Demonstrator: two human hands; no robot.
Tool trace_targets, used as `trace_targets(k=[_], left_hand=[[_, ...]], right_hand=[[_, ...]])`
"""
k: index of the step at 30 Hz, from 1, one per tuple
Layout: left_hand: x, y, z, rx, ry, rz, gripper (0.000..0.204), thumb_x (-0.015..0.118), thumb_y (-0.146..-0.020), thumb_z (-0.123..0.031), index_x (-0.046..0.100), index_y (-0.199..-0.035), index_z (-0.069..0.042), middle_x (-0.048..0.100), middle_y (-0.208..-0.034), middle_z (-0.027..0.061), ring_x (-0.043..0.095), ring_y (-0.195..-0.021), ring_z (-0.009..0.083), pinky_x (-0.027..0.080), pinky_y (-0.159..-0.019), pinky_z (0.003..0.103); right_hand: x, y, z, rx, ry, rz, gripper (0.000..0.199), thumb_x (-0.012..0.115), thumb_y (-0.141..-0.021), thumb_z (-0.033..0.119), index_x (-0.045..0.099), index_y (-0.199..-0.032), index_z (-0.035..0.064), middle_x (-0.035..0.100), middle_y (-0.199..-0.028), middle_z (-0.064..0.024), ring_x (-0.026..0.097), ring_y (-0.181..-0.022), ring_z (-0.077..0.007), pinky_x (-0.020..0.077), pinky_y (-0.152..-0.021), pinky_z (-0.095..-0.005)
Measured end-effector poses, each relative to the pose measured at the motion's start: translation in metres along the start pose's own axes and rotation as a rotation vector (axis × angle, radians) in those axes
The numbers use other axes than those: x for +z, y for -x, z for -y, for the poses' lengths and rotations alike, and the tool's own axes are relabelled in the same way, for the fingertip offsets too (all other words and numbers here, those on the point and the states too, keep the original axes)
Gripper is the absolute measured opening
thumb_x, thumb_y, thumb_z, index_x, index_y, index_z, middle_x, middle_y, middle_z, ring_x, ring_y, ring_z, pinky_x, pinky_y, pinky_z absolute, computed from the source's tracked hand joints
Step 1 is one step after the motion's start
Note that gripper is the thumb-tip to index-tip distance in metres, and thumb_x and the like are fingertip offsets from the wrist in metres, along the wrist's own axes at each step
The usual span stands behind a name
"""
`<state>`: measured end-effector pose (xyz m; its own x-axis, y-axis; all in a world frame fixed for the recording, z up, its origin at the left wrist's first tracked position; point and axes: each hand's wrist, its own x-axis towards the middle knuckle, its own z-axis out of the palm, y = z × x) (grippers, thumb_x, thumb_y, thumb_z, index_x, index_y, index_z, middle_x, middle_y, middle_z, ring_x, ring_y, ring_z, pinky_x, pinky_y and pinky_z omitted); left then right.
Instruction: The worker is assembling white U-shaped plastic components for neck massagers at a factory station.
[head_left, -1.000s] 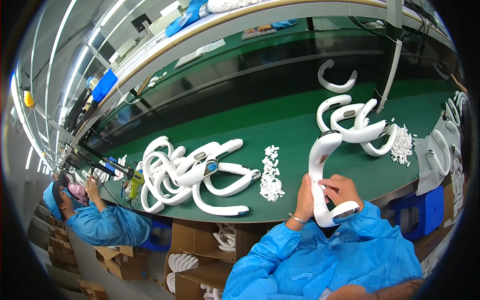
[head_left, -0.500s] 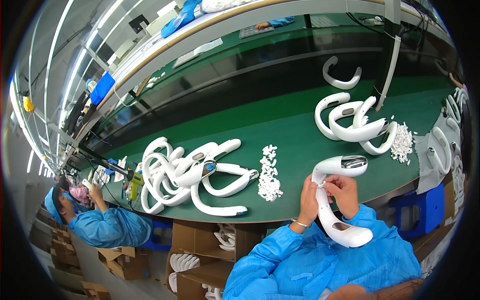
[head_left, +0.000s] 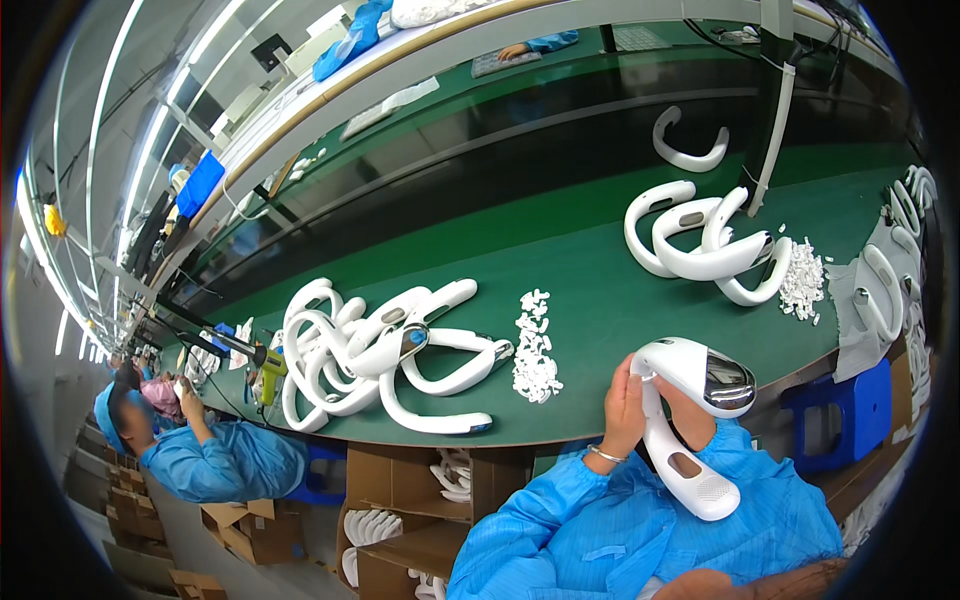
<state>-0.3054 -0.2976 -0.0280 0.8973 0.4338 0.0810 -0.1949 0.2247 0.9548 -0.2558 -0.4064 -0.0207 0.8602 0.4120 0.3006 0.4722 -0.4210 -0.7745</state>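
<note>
A white curved U-shaped plastic device (head_left: 690, 420) with a shiny silver end is held between both hands at the front edge of the green bench (head_left: 600, 290). My left hand (head_left: 625, 405) grips its upper left side, thumb pressed near the top. My right hand (head_left: 690, 410) is mostly hidden behind the device and supports it from the right. Both sleeves are blue. A small heap of white plastic bits (head_left: 535, 350) lies on the bench just left of my left hand.
A tangled pile of the same white devices (head_left: 380, 350) lies to the left, a smaller group (head_left: 705, 245) to the right with more white bits (head_left: 803, 280). One device (head_left: 688, 145) lies farther back. A co-worker in blue (head_left: 215, 455) sits at far left. Cardboard boxes (head_left: 420, 490) stand under the bench.
The device has been turned over in my hands: its silver end swung from the bottom to the top right, and the other arm now points down toward my lap.
</note>
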Motion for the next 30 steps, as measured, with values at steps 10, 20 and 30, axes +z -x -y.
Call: trace_targets(k=[10, 20, 30], left_hand=[[-0.004, 0.003, -0.008, 0.008, -0.013, 0.034, 0.040, 0.037, -0.099, -0.025, 0.042, -0.129, 0.002, 0.056, -0.113, 0.0083, 0.053, -0.098, 0.0114, 0.044, -0.084, 0.025], [0.000, -0.002, -0.005, -0.294, 0.273, 0.015, 0.039, 0.038, -0.100, -0.031, 0.046, -0.124, -0.001, 0.059, -0.104, 0.0059, 0.056, -0.089, 0.0090, 0.048, -0.077, 0.026], [-0.002, 0.013, 0.025, -0.302, 0.237, 0.130, 0.035, 0.049, -0.096, -0.022, 0.047, -0.123, 0.000, 0.059, -0.111, 0.0080, 0.057, -0.100, 0.0141, 0.047, -0.084, 0.026]], right_hand=[[-0.002, 0.001, 0.018, 0.066, -0.210, -0.030, 0.022, 0.060, -0.082, 0.009, 0.062, -0.103, 0.0021, 0.063, -0.101, -0.0115, 0.060, -0.092, -0.0232, 0.0462, -0.083, -0.0343], [-0.027, 0.001, 0.009, 0.294, -0.664, 0.079, 0.027, 0.072, -0.073, 0.003, 0.064, -0.099, 0.0010, 0.068, -0.091, -0.0080, 0.064, -0.085, -0.0175, 0.0515, -0.077, -0.0330], [-0.032, 0.033, -0.015, 0.294, -0.610, 0.139, 0.023, 0.070, -0.068, 0.005, 0.066, -0.090, 0.0031, 0.065, -0.087, -0.0097, 0.063, -0.078, -0.0197, 0.0505, -0.069, -0.0297]])
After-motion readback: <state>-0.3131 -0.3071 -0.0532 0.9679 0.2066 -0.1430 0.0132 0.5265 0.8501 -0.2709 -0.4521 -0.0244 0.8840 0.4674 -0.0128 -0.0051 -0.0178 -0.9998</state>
